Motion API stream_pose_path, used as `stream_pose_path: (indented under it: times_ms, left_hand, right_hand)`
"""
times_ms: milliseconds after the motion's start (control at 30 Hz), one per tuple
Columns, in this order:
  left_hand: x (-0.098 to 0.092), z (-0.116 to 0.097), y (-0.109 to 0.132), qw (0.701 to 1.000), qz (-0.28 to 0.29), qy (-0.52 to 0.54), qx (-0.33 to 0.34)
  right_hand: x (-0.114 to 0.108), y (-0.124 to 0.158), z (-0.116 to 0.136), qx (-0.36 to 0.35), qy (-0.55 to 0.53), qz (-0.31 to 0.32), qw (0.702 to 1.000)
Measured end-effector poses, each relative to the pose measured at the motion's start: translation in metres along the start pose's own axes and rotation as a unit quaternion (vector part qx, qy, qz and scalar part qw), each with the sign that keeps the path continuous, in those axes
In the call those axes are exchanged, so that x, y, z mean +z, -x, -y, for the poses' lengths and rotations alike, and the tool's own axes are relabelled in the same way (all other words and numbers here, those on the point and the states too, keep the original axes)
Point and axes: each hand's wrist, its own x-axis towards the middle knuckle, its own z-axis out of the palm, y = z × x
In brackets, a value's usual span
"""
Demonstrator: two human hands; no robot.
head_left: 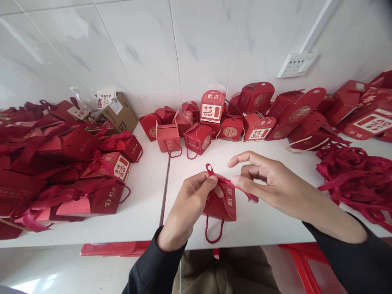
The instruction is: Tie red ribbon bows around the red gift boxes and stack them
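Red ribbon (226,181) is pinched between the thumb and fingers of the left hand (191,198), and from my remote seat I see a small loop standing up just past the thumb. Opposite, the right hand (265,176) has its thumb and forefinger spread apart; its thumb tip lies over the ribbon's line, though I cannot tell whether it touches. Under both hands sits the red gift box (225,209), on the white tabletop (143,204) near the front edge, and its cord handle (214,241) loops toward me, ending just short of that edge. To the left of the box I count on a strip of white surface, crossed by a dark seam (166,183), running as far as the heap of ribboned boxes (88,185). On the right, more white surface lies beneath the forearm, reaching to the tangled ribbon pile (352,173). Beyond the fingertips, a narrower band separates the hands from the row of red boxes (199,139), which limits forward reach. Behind that row rises the tiled wall (137,49), with a socket panel (297,65) at upper right and a cardboard carton (122,112) standing at left.
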Motion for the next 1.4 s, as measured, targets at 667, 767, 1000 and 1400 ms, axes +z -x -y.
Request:
stream_pose_path:
  times_ms: [667,767,1000,1400]
  left_hand:
    - [-0.003,0.027,-0.007,0.909,-0.084,-0.266,0.310]
    - [-0.001,0.035,-0.008,0.890,-0.103,-0.262,0.358]
    - [0.000,0.039,-0.004,0.906,-0.125,-0.223,0.337]
    - [-0.001,0.052,0.017,0.948,-0.221,-0.165,0.161]
  right_hand:
    - [0.018,-0.015,-0.029,0.029,-0.088,0.108,0.990]
    - [0.021,-0.019,-0.031,0.023,-0.121,0.123,0.985]
    - [0.015,-0.016,-0.023,0.033,-0.122,0.071,0.989]
    - [-0.009,0.008,-0.022,0.068,-0.051,-0.026,0.996]
